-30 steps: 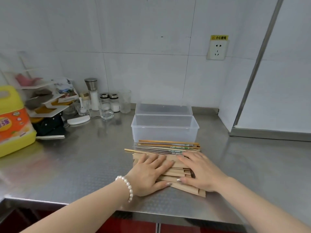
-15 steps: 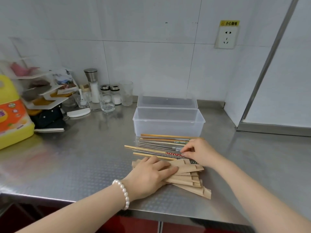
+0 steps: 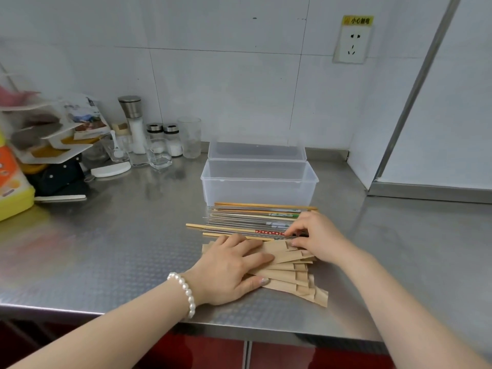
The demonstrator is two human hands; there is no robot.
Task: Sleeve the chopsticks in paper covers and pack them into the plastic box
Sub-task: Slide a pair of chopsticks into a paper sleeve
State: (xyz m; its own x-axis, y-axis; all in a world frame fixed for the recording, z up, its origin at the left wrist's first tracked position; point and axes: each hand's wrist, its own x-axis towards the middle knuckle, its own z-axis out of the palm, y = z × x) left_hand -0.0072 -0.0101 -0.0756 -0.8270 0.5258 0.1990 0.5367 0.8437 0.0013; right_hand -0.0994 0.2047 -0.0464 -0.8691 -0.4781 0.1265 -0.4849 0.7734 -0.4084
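Our right hand has left the paper covers and now curls its fingertips on the near chopsticks; whether a pair is actually pinched, we cannot tell. Left hand stays flat, fingers straight, pressing the cover stack down. We judge the first pick is starting; nothing is sleeved yet. The chopsticks lie in a row between covers and plastic box, which stands open and empty, lid tipped back. Shakers and a glass stand well left, out of the way. Mixed steel and wooden sticks lie tight together, so singling out a pair may be fiddly.
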